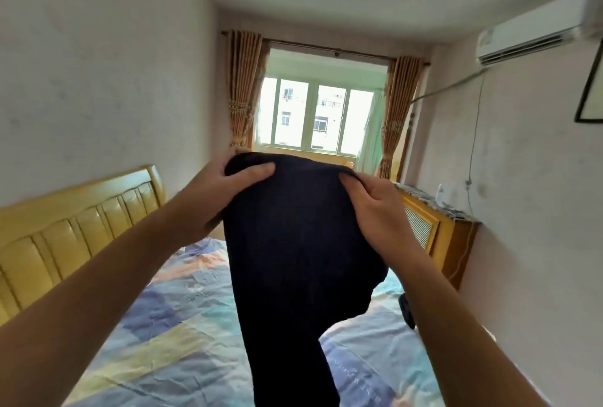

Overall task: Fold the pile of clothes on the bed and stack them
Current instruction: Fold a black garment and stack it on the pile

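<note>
A dark navy garment [293, 243], apparently trousers, hangs in the air above the bed [182, 334]. My left hand [215, 191] grips its top edge at the left, thumb lying across the front of the cloth. My right hand [375, 207] pinches the top edge at the right, fingers curled round the fabric. The cloth drops down past the bottom of the frame and hides the middle of the bed. No pile of clothes shows in this view.
The bed has a patchwork sheet in blue, yellow and pink, with a yellow padded headboard [75, 227] at the left. A small dark object [407, 310] lies at the bed's right edge. A wooden radiator cover [437, 230] stands along the right wall, a curtained window [316, 112] behind.
</note>
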